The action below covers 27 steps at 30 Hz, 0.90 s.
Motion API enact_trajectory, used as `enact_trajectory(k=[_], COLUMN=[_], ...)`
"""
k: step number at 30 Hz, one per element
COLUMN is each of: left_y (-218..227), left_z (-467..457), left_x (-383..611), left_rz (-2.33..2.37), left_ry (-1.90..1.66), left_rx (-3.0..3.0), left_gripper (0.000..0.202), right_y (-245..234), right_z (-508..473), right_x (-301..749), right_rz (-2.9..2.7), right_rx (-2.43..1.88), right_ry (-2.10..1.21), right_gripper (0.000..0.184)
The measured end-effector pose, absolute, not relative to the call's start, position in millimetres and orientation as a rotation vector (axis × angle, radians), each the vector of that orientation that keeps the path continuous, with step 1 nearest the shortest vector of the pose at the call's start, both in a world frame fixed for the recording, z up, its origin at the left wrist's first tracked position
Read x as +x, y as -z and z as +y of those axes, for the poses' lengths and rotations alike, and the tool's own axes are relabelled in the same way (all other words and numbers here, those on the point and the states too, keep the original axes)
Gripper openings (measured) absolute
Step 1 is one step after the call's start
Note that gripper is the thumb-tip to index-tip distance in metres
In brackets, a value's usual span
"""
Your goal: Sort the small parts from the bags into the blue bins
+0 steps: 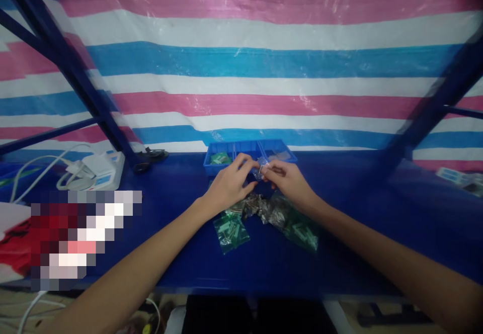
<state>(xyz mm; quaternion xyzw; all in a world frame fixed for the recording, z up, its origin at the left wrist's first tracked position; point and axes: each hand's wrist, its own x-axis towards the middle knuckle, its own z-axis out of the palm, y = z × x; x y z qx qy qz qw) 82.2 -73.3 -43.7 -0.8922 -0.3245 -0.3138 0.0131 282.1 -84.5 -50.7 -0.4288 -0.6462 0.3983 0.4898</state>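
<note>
My right hand (289,179) pinches a small clear plastic bag (259,173) between thumb and fingers; its contents are too small to make out. My left hand (233,180) is at the bag's left side, fingers curved with fingertips by the plastic, and its thumb stands apart from them. Below the hands lies a pile of crumpled clear bags (266,209) with dark bits. At its left is a green-tinted bag (231,231) of pale strip-like pieces, and a similar green bag (304,234) lies under my right wrist.
Behind my hands stands a blue divided tray (206,162), with green packets in its left compartment. A white power strip (113,173) with cables and a dark coiled item (153,154) lie left. Red material (15,248) is at the far left. Blue frame posts (433,102) flank the blue table (362,253).
</note>
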Motion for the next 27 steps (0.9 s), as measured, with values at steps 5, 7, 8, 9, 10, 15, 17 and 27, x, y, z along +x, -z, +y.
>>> enact_trajectory(k=[5, 7, 8, 9, 10, 15, 17, 27], left_y=[44.6, 43.9, 43.7, 43.6, 43.8, 45.5, 44.8, 40.2], left_z=[-71.7, -71.7, -71.7, -71.6, -71.5, -71.3, -72.2, -77.3], left_x=[82.8, 82.6, 82.4, 82.2, 82.0, 81.5, 81.6, 82.8], left_rz=[-0.974, -0.976, -0.976, -0.977, -0.980, -1.067, -1.086, -1.074], left_ry=[1.051, 1.065, 1.068, 1.065, 1.060, 1.112, 1.111, 0.916], left_rx=[-2.722, -2.704, -2.700, -2.701, -2.703, -2.672, -2.667, -2.665], left_gripper=[0.017, 0.015, 0.014, 0.014, 0.014, 0.027, 0.038, 0.027], right_y=[48.9, 48.9, 49.2, 49.5, 50.0, 50.7, 49.1, 44.6], right_z=[-86.7, -86.6, -86.4, -86.1, -85.9, -85.4, -86.2, -91.4], right_x=[281.6, 281.7, 281.7, 281.6, 281.5, 281.0, 281.2, 278.5], right_rz=[-1.619, -1.610, -1.612, -1.619, -1.626, -1.581, -1.549, -1.522], right_rx=[-0.987, -0.958, -0.943, -0.930, -0.924, -0.998, -1.028, -0.963], right_ry=[-0.901, -0.897, -0.899, -0.903, -0.903, -0.874, -0.859, -0.867], right_gripper=[0.027, 0.027, 0.027, 0.027, 0.026, 0.023, 0.021, 0.023])
